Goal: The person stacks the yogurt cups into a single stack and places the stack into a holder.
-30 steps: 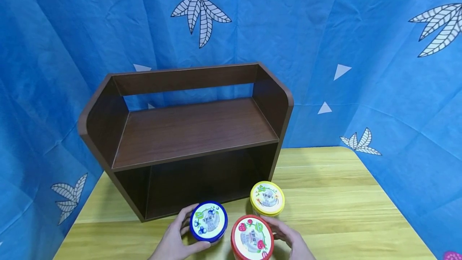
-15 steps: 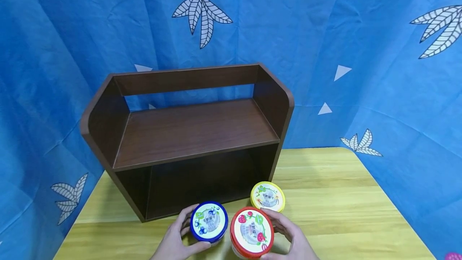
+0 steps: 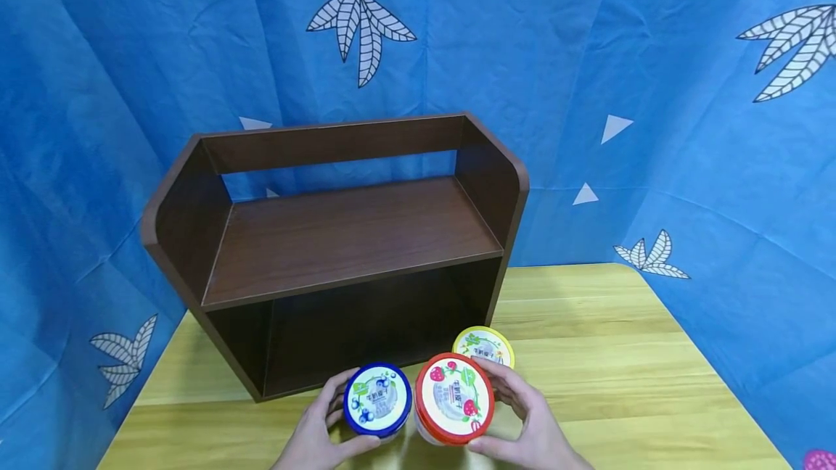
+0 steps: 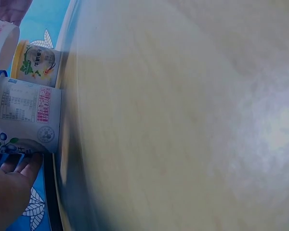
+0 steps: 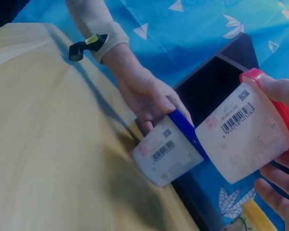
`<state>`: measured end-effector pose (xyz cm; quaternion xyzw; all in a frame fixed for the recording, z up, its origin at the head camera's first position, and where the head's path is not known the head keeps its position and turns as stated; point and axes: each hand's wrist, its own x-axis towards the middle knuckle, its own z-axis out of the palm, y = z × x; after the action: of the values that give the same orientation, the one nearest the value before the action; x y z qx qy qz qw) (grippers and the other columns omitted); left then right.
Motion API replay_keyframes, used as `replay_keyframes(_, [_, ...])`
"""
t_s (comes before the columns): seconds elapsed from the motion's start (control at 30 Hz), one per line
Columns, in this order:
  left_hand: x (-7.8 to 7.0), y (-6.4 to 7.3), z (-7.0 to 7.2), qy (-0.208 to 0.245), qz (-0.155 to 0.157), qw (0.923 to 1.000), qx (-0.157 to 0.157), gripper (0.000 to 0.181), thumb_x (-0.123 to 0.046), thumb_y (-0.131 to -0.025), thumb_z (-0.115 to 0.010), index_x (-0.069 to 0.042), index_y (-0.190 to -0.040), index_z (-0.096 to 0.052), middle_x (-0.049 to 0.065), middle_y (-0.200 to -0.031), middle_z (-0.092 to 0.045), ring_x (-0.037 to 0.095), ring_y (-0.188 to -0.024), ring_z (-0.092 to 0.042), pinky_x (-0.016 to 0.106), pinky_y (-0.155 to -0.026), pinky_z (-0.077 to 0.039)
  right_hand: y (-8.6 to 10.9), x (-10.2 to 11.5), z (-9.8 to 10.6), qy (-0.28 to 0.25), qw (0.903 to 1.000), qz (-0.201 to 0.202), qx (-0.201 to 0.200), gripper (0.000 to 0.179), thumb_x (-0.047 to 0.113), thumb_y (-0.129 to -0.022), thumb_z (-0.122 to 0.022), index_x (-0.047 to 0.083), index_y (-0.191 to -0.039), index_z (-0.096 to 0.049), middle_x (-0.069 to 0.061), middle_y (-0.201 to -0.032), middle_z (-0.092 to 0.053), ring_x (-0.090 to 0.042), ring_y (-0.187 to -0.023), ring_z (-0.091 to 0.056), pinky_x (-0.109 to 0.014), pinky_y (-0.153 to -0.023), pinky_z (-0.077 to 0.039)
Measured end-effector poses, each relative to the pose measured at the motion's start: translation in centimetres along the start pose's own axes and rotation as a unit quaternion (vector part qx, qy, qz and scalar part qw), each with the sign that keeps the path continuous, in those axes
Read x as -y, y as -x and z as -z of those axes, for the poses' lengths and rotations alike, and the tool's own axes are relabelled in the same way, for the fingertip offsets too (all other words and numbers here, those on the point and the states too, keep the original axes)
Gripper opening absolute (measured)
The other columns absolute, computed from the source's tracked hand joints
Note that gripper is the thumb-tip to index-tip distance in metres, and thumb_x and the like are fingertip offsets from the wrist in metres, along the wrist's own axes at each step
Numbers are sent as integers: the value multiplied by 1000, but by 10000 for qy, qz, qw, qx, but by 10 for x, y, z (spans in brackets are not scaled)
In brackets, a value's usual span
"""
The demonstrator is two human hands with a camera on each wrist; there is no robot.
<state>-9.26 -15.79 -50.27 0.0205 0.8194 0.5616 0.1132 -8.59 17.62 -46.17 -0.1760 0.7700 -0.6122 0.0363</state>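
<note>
My left hand (image 3: 315,426) grips a blue-lidded paper tub (image 3: 377,399) with blueberries on its lid, thumb on the near side and fingers on the far side. In the left wrist view this blue tub (image 4: 26,115) stands with its base at the tabletop. A red-lidded tub (image 3: 453,397) with strawberries is held around its lid by my right hand (image 3: 525,415). The left wrist view has this red tub (image 4: 2,45) raised above the table. Behind it stands a yellow-lidded tub (image 3: 480,341), partly covered by the red one in the head view.
A dark brown two-level shelf (image 3: 355,231) stands on the wooden table (image 3: 601,354), just beyond the tubs. Blue patterned cloth (image 3: 562,56) hangs behind and at both sides.
My right hand has lifted the red-lidded tub and moved it away from me, so it now overlaps the yellow tub. The left hand and blue tub have stayed put.
</note>
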Motion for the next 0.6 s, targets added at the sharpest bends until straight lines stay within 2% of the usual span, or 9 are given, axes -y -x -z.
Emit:
replay_keyframes(0.23, [-1,-1,1,30,184,9998,0,100,-38,-77,-95,-14,-157,-39,20,-155,-50,43,-139,-55,54,-114,-54,-10,0,-2,193,9956,914,-115,81,5,-78,-89,13,-150,-53,1,-139,-68,-7,-118,-67,-24,-99,-61])
replay_keyframes(0.5, [-4,-3,0,4,216,9998,-18,100,-38,-77,-95,-14,-157,-39,19,-154,-51,42,-138,-56,54,-114,-55,-24,-1,-5,209,9919,1247,-107,83,3,-77,-89,14,-151,-53,-4,-137,-71,-7,-118,-68,-28,-95,-62])
replay_keyframes(0.6, [-4,-3,0,-19,212,9998,-10,101,-39,-77,-95,-14,-157,-39,19,-153,-52,41,-137,-56,54,-114,-55,-28,-2,-6,155,9930,1166,-81,82,4,-78,-88,15,-151,-53,-3,-138,-71,-6,-119,-68,-28,-95,-62])
